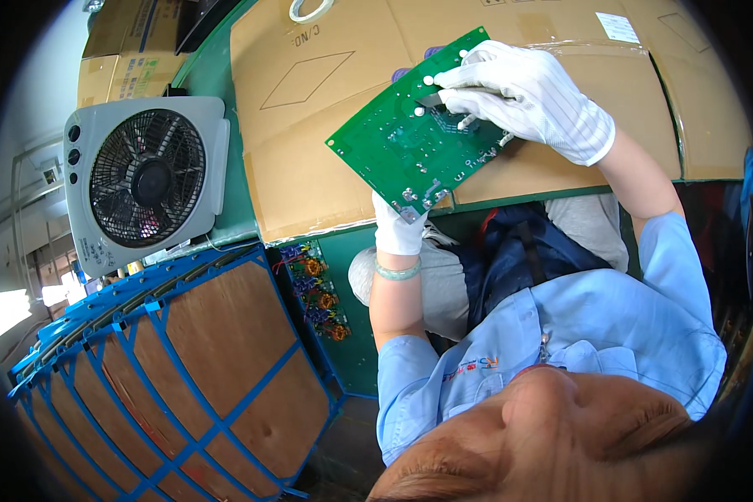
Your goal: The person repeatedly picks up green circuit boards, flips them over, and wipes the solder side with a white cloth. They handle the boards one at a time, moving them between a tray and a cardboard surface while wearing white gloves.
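Observation:
A green printed circuit board (385,138) is tilted above the cardboard, its soldered side facing up. My left hand (399,227), in a white glove, grips its near corner, with most of the fingers hidden beneath the board. My right hand (523,96), in a striped white glove, is over the far right part of the board. Its fingers are closed on a small dark tool (429,100) whose tip is at the board's surface; its exact kind does not show. Round white pegs (419,111) stick up near the tip. Purple parts (400,74) show past the far edge.
Flat cardboard (309,176) covers the green bench, with a roll of tape (311,8) at its far edge. On the left stands a grey box fan (151,180). Below it is a blue-framed rack (226,351) of brown panels. Boards with copper coils (314,289) lie beside the rack.

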### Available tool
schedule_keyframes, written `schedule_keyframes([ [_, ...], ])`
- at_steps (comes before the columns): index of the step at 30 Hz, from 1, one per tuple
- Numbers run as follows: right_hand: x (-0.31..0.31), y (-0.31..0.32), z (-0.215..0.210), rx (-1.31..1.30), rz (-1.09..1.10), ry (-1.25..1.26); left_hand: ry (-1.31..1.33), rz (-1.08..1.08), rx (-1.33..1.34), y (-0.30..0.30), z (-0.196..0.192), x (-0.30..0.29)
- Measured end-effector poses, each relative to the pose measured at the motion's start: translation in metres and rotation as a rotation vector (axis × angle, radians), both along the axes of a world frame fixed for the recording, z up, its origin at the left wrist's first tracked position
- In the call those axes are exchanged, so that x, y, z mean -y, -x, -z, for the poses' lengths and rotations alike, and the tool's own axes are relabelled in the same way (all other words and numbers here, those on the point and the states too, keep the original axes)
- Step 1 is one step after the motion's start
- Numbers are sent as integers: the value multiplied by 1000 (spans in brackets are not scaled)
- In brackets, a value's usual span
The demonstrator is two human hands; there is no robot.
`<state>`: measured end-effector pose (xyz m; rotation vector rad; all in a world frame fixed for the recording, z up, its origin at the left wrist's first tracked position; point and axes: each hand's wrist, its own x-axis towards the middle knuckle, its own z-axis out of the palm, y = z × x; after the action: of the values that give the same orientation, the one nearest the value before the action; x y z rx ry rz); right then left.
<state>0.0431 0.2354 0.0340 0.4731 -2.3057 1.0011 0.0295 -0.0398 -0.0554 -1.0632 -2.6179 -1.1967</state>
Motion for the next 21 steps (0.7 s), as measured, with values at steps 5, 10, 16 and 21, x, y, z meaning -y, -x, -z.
schedule_keyframes([
  [5,-11,10,-8,-35,111,123,-9,8,20,-5,0,1],
  [10,-3,-5,-5,57,-23,0,-6,7,36,-6,0,-2],
  [16,-4,-3,2,14,-27,-67,-12,13,66,-8,-1,0],
  [21,-4,2,7,-58,-21,-71,-21,14,90,-6,1,-2],
])
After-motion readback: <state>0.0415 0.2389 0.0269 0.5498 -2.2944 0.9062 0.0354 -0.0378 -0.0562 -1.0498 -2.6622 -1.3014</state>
